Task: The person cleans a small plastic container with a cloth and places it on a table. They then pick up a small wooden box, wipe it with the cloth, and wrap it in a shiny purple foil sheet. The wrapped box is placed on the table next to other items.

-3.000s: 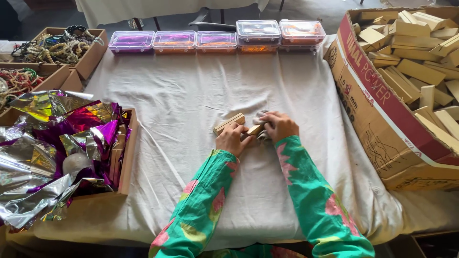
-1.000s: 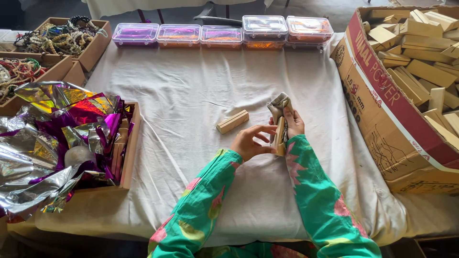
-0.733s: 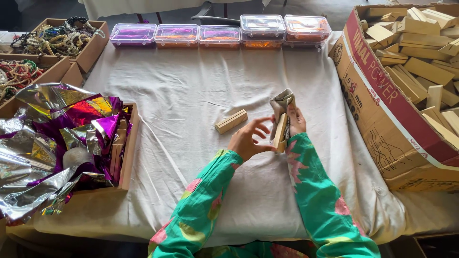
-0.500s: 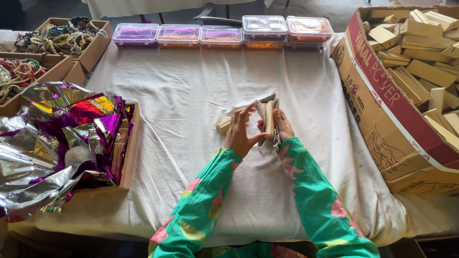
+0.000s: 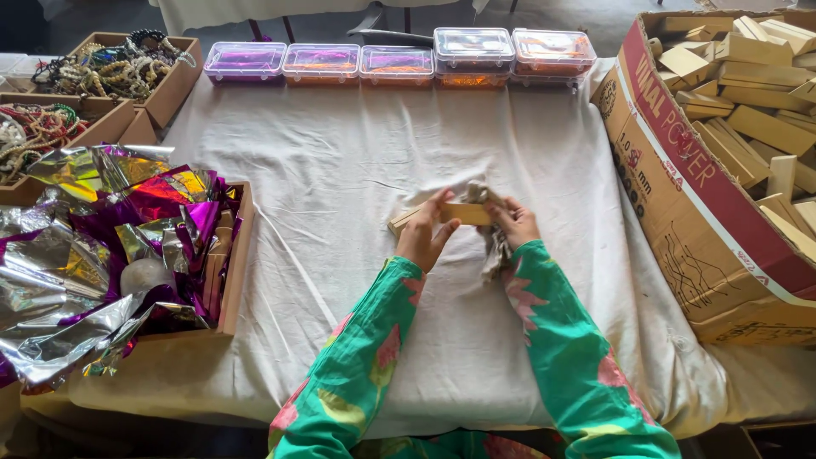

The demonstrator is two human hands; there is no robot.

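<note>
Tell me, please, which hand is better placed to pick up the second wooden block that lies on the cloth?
Probably the left hand. The second block lies just beside its fingers, while the right hand holds a grey rag against the block gripped between both hands.

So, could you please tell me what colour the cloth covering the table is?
Off-white, plain and creased; the tablecloth shows best in the head view.

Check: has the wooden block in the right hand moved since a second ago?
Yes. The wooden block, upright before, now lies level between both hands, shifted left toward the loose block on the cloth.
</note>
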